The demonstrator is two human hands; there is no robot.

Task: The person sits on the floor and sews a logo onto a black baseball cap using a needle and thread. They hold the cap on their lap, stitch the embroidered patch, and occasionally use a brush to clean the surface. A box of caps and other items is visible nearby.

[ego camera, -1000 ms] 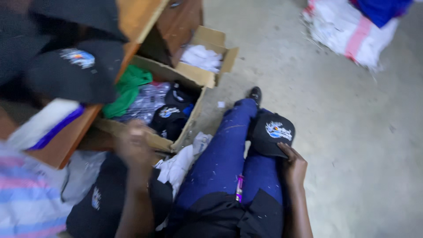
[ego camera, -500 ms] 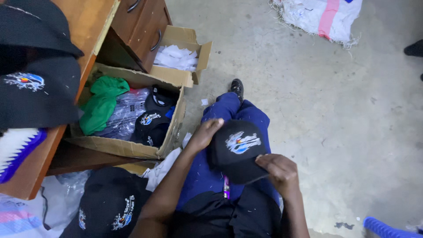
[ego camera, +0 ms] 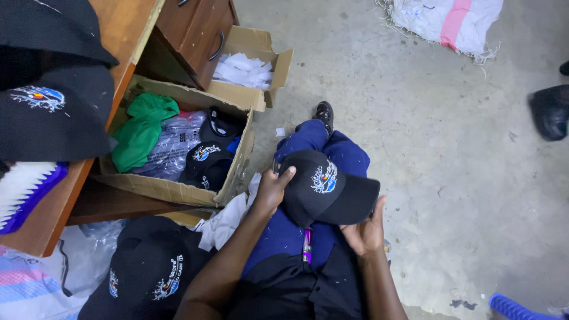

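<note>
Floor: bare concrete (ego camera: 427, 136); I sit beside a wooden desk (ego camera: 127, 35).
Item: black cap (ego camera: 323, 188) with a stitched emblem, resting on my lap.
Left hand (ego camera: 271, 191): fingers clamped on the cap's crown edge.
Right hand (ego camera: 364, 231): fingers curled under the brim.
Nearby: cardboard box (ego camera: 178, 189) of caps at my left.
Risk: I judge the cap could slide off my knees onto the dusty floor if either grip loosens.
</note>
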